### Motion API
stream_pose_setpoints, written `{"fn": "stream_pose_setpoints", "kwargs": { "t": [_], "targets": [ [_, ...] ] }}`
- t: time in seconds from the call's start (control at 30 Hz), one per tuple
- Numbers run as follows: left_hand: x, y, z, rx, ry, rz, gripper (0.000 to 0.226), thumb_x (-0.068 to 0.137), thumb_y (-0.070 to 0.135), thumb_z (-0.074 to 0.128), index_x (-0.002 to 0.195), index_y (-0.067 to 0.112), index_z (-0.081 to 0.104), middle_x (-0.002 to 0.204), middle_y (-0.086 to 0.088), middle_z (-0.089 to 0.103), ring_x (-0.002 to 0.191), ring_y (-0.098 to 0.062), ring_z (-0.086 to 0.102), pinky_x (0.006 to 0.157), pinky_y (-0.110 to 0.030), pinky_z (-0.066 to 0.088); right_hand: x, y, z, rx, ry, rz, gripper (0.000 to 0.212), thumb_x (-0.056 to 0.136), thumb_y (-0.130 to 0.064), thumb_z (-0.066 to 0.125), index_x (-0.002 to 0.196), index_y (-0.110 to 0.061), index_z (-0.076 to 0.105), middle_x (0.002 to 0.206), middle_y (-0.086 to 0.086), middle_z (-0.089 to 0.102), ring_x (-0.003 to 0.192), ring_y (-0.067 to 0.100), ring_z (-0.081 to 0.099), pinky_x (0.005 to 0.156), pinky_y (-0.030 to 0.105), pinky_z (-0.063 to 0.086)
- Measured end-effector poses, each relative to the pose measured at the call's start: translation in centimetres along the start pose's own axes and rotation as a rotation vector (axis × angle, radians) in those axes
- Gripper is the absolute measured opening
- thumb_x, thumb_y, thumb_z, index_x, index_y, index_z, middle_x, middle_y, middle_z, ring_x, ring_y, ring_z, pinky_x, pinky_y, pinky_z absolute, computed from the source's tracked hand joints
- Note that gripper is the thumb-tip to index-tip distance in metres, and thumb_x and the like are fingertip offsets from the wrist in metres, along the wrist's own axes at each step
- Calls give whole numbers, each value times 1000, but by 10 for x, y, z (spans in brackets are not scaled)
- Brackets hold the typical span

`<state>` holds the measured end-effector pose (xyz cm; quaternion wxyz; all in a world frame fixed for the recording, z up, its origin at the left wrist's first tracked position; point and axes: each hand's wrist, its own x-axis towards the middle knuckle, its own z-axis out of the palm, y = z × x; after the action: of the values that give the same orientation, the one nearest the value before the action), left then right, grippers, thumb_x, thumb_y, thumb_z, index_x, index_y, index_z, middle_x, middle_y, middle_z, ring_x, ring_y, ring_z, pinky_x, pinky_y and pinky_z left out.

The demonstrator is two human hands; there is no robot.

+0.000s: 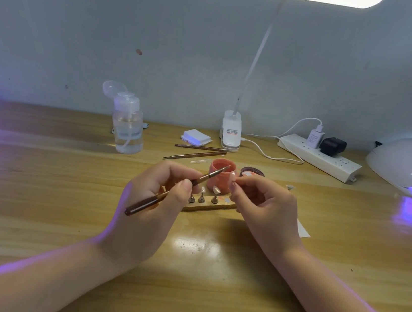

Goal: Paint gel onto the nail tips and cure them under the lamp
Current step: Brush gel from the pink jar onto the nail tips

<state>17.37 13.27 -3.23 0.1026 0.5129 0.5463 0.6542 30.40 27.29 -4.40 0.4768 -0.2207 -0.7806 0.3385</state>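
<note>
Nearest, the left hand [156,196] grips a brush [176,191], bristles over the open pink jar [222,175] — the right hand [264,206] pinches something too small to tell. Between them nail tips [216,190] stand on a holder [208,205]; a lit curing lamp [410,164] sits at the table's [35,198] far right edge.

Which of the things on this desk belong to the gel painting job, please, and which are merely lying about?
In use: brush in left hand; right hand; pink gel jar; nail tip stand; curing lamp.
Idle: pump bottle; spare brushes; power strip; pad stack.
</note>
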Motion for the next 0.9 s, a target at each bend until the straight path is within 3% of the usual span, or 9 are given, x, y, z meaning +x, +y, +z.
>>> {"fn": "stream_pose_setpoints", "kwargs": {
  "t": [0.17,0.33,0.53,0.7,0.9],
  "targets": [
    [-1,0,0,-22,-46,2,27,78,32,52,88,14,68,80,-3,71,78,-9,66,70,-13,47,-1,0,0,-1,2,6,9,82,-9,73,90,-13,75,76,-1,71,70,15,67,66,43,56],
    [1,0,0,-15,-41,-41,19,81,27,58,93,17,69,84,-1,73,82,-9,67,72,-14,47,-1,-1,0,-30,10,-37,10,82,-9,73,89,-16,75,77,-5,71,69,12,67,66,38,56],
    [1,3,-2,-12,-1,2,26,80,34,54,94,18,68,85,-2,72,82,-13,67,70,-15,48,0,0,-1,-176,70,-184,11,80,-4,74,87,-12,75,77,-5,71,71,8,65,65,21,52],
    [-1,4,-1,79,-78,-7,17,80,30,58,91,25,70,83,4,72,79,-10,65,70,-15,47,0,-1,-2,-367,57,-340,7,79,-2,74,86,-5,74,77,4,72,66,19,66,60,38,54],
    [1,4,0,98,-24,10,16,84,25,58,94,23,70,84,4,72,78,-9,64,68,-12,45,0,0,-2,-396,59,-364,5,80,-2,74,85,-4,74,76,4,71,65,18,65,60,39,54]
  ]
}}
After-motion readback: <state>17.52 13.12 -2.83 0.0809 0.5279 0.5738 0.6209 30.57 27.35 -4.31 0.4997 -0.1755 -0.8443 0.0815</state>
